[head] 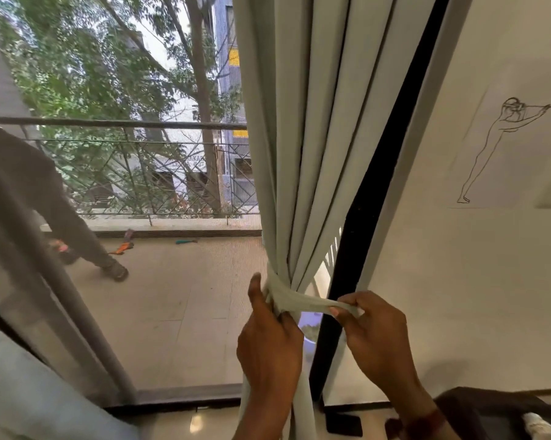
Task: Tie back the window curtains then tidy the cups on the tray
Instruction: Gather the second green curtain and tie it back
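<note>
1. The pale grey-green curtain [302, 128] hangs in long folds at the right side of the window, just beside the black frame [363, 217]. Low down it is gathered into a narrow bunch.
2. A band [302, 301] of the same cloth wraps round the bunch at its narrowest point and runs out to the right, pulled taut.
3. The left hand [269, 347] grips the gathered curtain just under the band. Its fingers are curled round the cloth and its thumb points up along the left edge of the bunch.
4. The right hand [375, 335] pinches the free end of the band. Its fingers [347, 308] are clenched on the cloth, to the right of the bunch and in front of the frame.
5. A reddish thread [426, 420] circles the right wrist.
6. Right of the frame is a pale wall [458, 281] with a line drawing [496, 144] of a stretching figure.
7. Beyond the mesh lies a balcony floor [178, 296] with a metal railing [134, 123] and trees [201, 90] behind it.
8. Another person's leg [45, 201] and shoe [117, 270] show on the balcony, at the left.
9. An orange tool [121, 248] and a teal one [185, 241] lie on the balcony floor near the railing's base.
10. A dark object [490, 411] sits at the lower right; I cannot tell what it is.
</note>
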